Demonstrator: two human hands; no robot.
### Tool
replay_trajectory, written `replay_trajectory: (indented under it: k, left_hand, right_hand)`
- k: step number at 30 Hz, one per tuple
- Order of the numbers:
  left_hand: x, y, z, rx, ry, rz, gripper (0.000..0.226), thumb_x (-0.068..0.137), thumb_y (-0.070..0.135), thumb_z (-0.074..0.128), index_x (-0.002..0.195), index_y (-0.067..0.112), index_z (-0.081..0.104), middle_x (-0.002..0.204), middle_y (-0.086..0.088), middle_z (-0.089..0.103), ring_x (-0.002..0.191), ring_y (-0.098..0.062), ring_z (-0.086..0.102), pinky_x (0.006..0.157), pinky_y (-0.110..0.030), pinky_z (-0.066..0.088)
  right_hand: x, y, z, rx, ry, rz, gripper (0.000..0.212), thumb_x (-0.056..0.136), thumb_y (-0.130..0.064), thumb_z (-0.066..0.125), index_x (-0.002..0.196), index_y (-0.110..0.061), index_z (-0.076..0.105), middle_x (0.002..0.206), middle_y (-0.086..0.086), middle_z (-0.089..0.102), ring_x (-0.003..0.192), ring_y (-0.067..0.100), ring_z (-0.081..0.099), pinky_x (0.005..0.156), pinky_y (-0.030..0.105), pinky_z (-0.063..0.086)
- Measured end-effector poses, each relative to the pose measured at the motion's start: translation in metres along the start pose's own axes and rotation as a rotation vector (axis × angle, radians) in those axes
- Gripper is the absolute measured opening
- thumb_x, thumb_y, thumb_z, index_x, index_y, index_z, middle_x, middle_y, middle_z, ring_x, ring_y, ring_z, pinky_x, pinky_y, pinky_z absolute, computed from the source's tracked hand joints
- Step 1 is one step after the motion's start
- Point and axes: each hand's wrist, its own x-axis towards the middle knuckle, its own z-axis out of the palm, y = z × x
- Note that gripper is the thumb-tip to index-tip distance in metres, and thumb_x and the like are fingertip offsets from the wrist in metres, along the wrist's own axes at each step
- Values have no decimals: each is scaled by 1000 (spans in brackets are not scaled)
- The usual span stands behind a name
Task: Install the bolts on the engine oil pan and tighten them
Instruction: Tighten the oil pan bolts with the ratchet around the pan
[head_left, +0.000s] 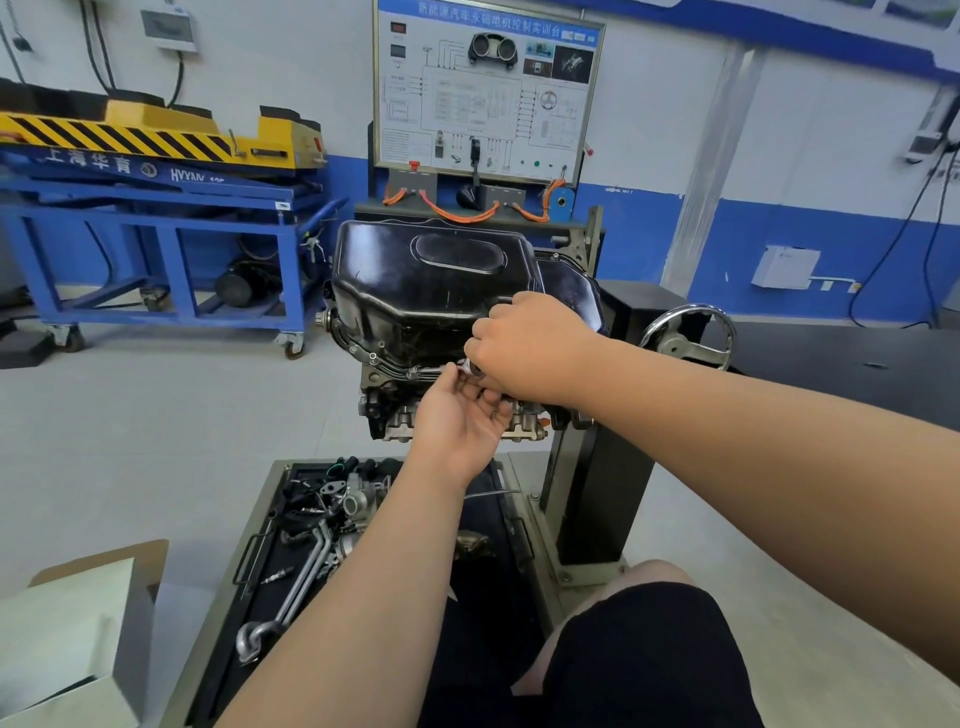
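1. The black oil pan (415, 280) sits on top of the upturned engine, just off the frame's centre toward 11 o'clock. A small bolt head (373, 356) shows on its flange.
2. The right hand (524, 348) is at the pan's near flange, with its fingers curled round a shiny metal tool (469, 367).
3. The left hand (457, 415) lies palm up at 6 o'clock of the right hand. Its fingers are curled and its thumb tip pinches the tool's end.
4. At 12 o'clock a training board (488, 93) is headed "新能源汽车永磁电机控制实训台".
5. At 10 o'clock a blue lift table (156, 208) reads "上海华育" and "HVYNV"; the digits after that are unclear.
6. At 7 o'clock a parts tray (270, 499) holds pipes and fittings.
7. At 3 o'clock is the stand's handwheel (688, 338).
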Motion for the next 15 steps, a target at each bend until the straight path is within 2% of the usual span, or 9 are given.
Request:
replay_trajectory:
  k: [7,15]
  left_hand:
    - [0,-1,1,-5,-1,-2,36,102,36,35,82,15,56,65,0,61,65,-13,54,66,-29,45]
    - [2,0,-2,-16,-9,-18,36,102,35,35,80,15,54,63,1,58,54,-12,48,62,-28,43]
  right_hand:
    - [0,0,-1,2,-6,2,19,96,-23,46,102,-19,63,96,-2,61,87,18,56,67,29,31]
    - [1,0,-3,-5,-62,13,20,96,-24,46,105,-19,63,98,-2,61,82,16,49,68,29,31]
